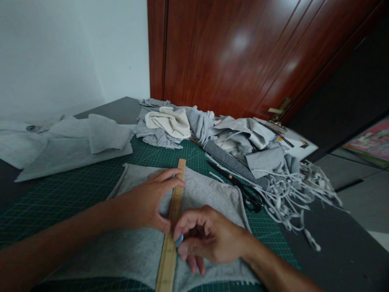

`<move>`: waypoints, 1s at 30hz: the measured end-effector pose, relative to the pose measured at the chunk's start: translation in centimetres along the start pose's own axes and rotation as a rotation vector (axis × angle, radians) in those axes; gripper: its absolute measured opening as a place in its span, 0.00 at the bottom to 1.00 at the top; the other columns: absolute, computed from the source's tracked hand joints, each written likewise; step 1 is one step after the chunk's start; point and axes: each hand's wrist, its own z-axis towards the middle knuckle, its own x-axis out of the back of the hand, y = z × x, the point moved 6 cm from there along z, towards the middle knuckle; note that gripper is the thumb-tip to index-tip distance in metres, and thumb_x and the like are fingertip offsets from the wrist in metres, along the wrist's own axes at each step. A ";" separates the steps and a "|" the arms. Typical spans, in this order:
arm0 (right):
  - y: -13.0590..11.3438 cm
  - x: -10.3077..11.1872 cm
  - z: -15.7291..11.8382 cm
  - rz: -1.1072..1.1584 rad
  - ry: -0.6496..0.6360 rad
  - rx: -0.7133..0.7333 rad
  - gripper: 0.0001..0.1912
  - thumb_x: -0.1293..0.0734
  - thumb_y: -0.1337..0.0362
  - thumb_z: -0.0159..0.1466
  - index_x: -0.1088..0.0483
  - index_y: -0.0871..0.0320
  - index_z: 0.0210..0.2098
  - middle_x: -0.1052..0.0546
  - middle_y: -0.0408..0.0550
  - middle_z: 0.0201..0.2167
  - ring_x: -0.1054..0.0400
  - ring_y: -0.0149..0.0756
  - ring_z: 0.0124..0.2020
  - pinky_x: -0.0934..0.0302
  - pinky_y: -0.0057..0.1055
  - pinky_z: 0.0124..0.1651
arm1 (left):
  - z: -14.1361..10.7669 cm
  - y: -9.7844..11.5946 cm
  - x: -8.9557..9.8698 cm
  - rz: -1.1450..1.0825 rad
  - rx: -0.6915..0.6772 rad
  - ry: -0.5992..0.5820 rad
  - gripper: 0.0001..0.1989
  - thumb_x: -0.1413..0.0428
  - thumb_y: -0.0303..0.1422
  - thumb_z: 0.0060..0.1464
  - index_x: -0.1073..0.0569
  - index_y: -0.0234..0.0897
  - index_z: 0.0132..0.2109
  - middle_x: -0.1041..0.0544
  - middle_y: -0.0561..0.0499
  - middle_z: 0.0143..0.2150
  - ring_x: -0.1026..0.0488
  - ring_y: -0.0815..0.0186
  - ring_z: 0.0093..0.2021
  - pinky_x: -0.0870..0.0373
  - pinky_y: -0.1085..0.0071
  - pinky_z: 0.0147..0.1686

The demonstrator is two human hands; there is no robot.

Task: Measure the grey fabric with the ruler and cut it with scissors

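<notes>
Apparently, the spread left hand [145, 206] is steadying a straight yellow wooden ruler [165, 261] on grey fabric [209, 190], lower centre, while the right hand [214, 237] is pinching a small blue chalk-like piece [179, 240], seemingly marking, which calls for an unshifting ruler.

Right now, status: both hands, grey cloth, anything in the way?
Left hand on wooden ruler; right hand pinching small blue piece at its edge. Grey cloth spread under ruler. Black scissors by cloth's right edge, clear of hands.
</notes>
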 end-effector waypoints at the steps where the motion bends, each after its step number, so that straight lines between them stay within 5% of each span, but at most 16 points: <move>1: 0.0 0.0 0.0 0.010 0.007 0.008 0.26 0.19 0.49 0.63 0.29 0.57 0.49 0.23 0.37 0.28 0.27 0.27 0.22 0.30 0.22 0.22 | 0.0 0.0 0.0 -0.002 0.009 -0.002 0.48 0.22 0.50 0.37 0.26 0.41 0.63 0.36 0.38 0.76 0.38 0.38 0.75 0.36 0.45 0.73; 10: -0.2 0.1 0.1 -0.052 0.087 -0.040 0.25 0.17 0.48 0.58 0.22 0.60 0.43 0.25 0.35 0.23 0.32 0.24 0.19 0.35 0.19 0.20 | 0.2 0.2 0.0 0.032 0.067 -0.058 0.49 0.23 0.50 0.36 0.26 0.42 0.65 0.37 0.38 0.76 0.39 0.37 0.75 0.38 0.45 0.73; 18: 0.2 -0.2 0.0 -0.009 -0.014 -0.109 0.29 0.15 0.47 0.55 0.27 0.58 0.43 0.21 0.38 0.25 0.27 0.29 0.21 0.33 0.22 0.21 | 0.1 0.7 0.2 0.052 -0.009 -0.067 0.57 0.23 0.59 0.30 0.29 0.42 0.66 0.35 0.37 0.73 0.37 0.36 0.74 0.35 0.42 0.71; 23: 0.3 -1.4 -0.7 -0.086 -0.159 -0.182 0.28 0.13 0.50 0.52 0.23 0.61 0.40 0.20 0.40 0.29 0.26 0.25 0.24 0.32 0.20 0.26 | 0.1 0.6 0.0 0.052 -0.004 -0.105 0.56 0.24 0.56 0.35 0.31 0.38 0.68 0.40 0.33 0.75 0.41 0.36 0.76 0.39 0.40 0.73; 30: -0.2 -1.4 -0.5 -0.232 -0.184 -0.096 0.23 0.13 0.53 0.51 0.19 0.62 0.37 0.23 0.34 0.22 0.29 0.24 0.21 0.34 0.20 0.26 | 0.0 0.3 0.0 0.023 -0.021 -0.076 0.54 0.24 0.53 0.35 0.31 0.39 0.67 0.38 0.35 0.75 0.39 0.36 0.75 0.37 0.42 0.73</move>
